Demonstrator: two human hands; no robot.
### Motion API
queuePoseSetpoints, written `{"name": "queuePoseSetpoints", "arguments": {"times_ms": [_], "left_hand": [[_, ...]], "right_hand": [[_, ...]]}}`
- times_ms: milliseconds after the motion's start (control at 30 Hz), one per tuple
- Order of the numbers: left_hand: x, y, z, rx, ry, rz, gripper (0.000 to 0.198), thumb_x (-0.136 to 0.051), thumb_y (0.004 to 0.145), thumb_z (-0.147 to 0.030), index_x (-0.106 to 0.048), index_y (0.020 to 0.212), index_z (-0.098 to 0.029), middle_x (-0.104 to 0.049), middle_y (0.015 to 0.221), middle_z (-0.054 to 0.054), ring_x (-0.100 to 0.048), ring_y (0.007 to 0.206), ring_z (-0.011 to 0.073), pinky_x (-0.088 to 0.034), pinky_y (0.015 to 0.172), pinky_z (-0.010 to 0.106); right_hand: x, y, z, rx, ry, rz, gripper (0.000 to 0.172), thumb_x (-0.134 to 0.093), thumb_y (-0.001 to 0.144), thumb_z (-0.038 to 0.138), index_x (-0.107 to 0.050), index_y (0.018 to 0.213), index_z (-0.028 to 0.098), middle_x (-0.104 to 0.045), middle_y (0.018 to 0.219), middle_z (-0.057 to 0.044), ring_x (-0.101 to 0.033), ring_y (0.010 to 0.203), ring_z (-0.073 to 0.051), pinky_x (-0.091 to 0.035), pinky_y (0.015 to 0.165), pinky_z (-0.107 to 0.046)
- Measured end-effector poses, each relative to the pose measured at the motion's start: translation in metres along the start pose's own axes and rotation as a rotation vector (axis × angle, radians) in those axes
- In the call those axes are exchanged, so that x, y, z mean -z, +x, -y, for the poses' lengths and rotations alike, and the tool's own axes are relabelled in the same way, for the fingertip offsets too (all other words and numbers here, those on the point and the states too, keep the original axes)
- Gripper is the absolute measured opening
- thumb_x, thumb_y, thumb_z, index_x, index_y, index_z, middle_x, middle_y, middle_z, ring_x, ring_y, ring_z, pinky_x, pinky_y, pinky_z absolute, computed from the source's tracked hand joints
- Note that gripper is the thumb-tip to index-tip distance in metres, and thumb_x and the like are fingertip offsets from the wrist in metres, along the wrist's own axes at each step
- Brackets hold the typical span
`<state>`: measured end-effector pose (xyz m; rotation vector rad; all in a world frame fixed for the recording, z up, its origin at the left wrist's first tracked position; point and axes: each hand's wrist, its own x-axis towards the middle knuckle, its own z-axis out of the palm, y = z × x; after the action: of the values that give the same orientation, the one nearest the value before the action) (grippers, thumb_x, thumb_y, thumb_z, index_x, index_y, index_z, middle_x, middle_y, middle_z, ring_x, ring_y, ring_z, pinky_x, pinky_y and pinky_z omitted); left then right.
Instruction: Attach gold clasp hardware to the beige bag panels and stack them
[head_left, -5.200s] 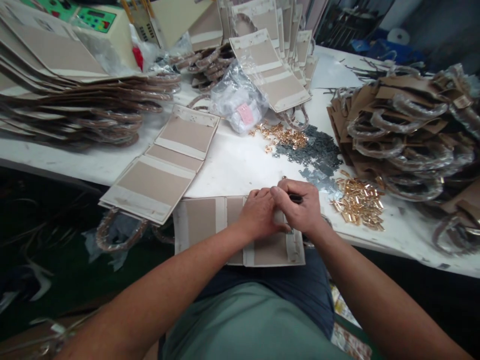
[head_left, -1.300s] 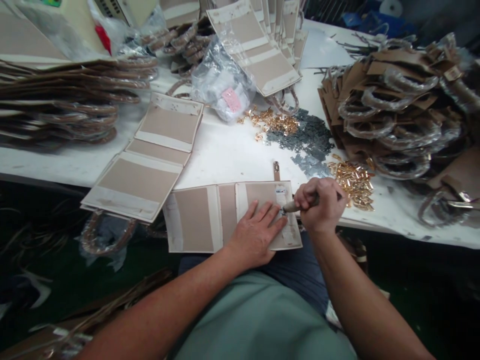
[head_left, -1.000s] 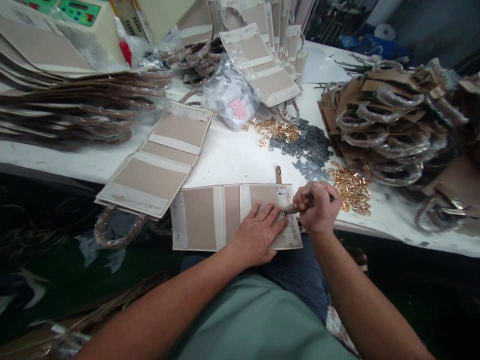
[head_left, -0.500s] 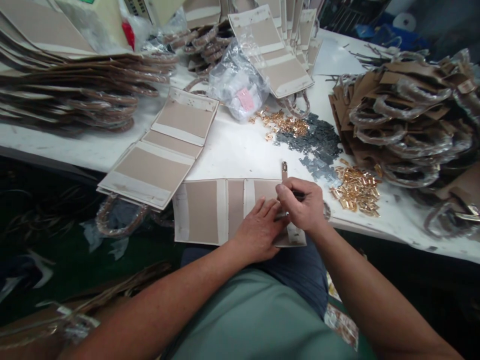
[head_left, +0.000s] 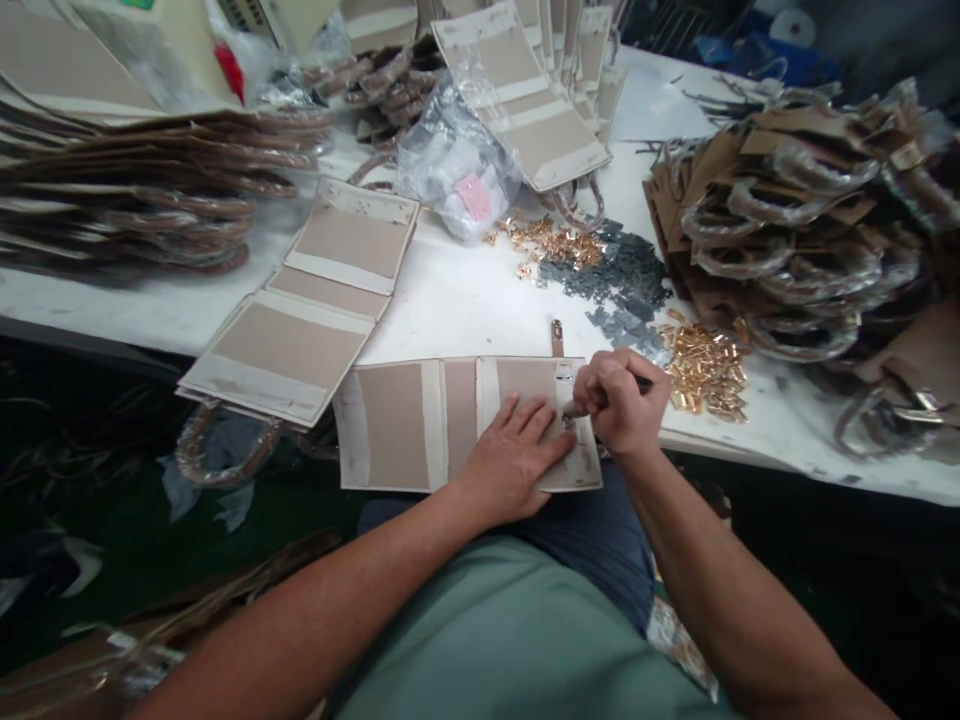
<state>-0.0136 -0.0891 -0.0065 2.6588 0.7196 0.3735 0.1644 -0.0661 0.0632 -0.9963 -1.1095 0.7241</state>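
An opened beige bag panel (head_left: 405, 425) lies flat at the near table edge, partly over my lap. My left hand (head_left: 514, 462) rests open on its right part, fingers spread flat. My right hand (head_left: 621, 400) is closed in a fist round a small hand tool (head_left: 570, 408) with a wooden grip. The tool's tip touches the white strip at the panel's right end, just beyond my left fingertips. A brown strap tab (head_left: 556, 337) sticks out past the panel's far edge.
Another opened panel (head_left: 300, 305) lies to the left. Gold metal fittings (head_left: 701, 367), dark grey metal plates (head_left: 622, 280) and more gold fittings (head_left: 547, 243) are heaped on the white table (head_left: 465, 300). Stacks of brown bags with wrapped handles (head_left: 795, 220) stand right, and flat stacks (head_left: 127, 170) stand left.
My right hand has turned from a downward grip into a sideways fist, with the tool's tip again at the white strip. My left hand has stayed flat on the panel.
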Motion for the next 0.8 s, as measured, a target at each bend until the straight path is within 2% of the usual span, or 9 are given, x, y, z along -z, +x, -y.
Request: {"name": "queuePoseSetpoints", "arguments": {"times_ms": [67,200,367,467,600,700,800], "left_hand": [[0.001,0.001,-0.001,0.004,0.004,0.008,0.075,-0.078,0.080,-0.041,-0.057,0.150,-0.022,-0.052,0.154,0.019,-0.037,0.152,0.0407,-0.014,0.131,0.061],[0.002,0.002,-0.004,0.007,0.011,0.016,0.076,-0.077,0.080,-0.040,-0.056,0.151,-0.022,-0.050,0.156,0.020,-0.035,0.153,0.0409,-0.013,0.131,0.061],[0.007,0.001,-0.008,0.029,0.028,0.019,0.068,-0.073,0.085,-0.040,-0.058,0.149,-0.024,-0.052,0.153,0.019,-0.037,0.153,0.0391,-0.014,0.131,0.061],[0.010,-0.001,-0.012,0.035,0.057,0.018,0.069,-0.075,0.084,-0.039,-0.058,0.149,-0.023,-0.051,0.155,0.020,-0.039,0.152,0.0392,-0.018,0.130,0.061],[0.018,-0.004,-0.023,0.016,0.081,0.014,0.060,-0.070,0.089,-0.034,-0.060,0.147,-0.022,-0.054,0.155,0.018,-0.045,0.147,0.0399,-0.033,0.125,0.063],[0.045,-0.009,-0.033,0.043,0.017,-0.085,0.052,-0.060,0.096,-0.025,-0.060,0.148,-0.022,-0.061,0.151,0.014,-0.056,0.138,0.0355,-0.047,0.117,0.055],[0.099,-0.018,-0.042,0.138,-0.215,-0.267,0.043,-0.053,0.103,-0.025,-0.065,0.144,-0.024,-0.069,0.142,0.010,-0.065,0.128,0.0285,-0.052,0.113,0.045]], "right_hand": [[0.003,-0.002,-0.007,-0.048,0.000,0.029,0.040,-0.072,0.093,0.035,-0.052,0.060,0.023,-0.043,0.050,0.006,-0.040,0.039,-0.010,-0.033,0.037,-0.025],[0.005,-0.005,-0.007,0.054,0.043,0.000,0.040,-0.071,0.095,0.039,-0.053,0.062,0.024,-0.043,0.051,0.006,-0.040,0.040,-0.011,-0.036,0.039,-0.026],[0.012,-0.016,-0.003,-0.063,-0.094,0.015,0.040,-0.068,0.095,0.035,-0.053,0.060,0.023,-0.046,0.052,0.004,-0.044,0.044,-0.012,-0.036,0.043,-0.026],[0.026,-0.017,0.023,0.018,-0.038,-0.123,0.034,-0.069,0.093,0.029,-0.054,0.062,0.022,-0.046,0.053,0.005,-0.043,0.043,-0.012,-0.036,0.042,-0.026],[0.047,-0.034,0.079,0.128,0.049,-0.253,0.027,-0.069,0.090,0.022,-0.059,0.064,0.020,-0.048,0.057,0.004,-0.042,0.042,-0.011,-0.038,0.043,-0.027],[0.057,-0.060,0.102,0.112,-0.009,-0.294,0.028,-0.071,0.091,0.025,-0.062,0.065,0.019,-0.049,0.056,0.003,-0.047,0.046,-0.013,-0.042,0.047,-0.028],[0.062,-0.078,0.099,-0.069,-0.101,-0.361,0.038,-0.073,0.094,0.038,-0.059,0.064,0.020,-0.049,0.056,0.003,-0.047,0.047,-0.013,-0.042,0.047,-0.026]]}}
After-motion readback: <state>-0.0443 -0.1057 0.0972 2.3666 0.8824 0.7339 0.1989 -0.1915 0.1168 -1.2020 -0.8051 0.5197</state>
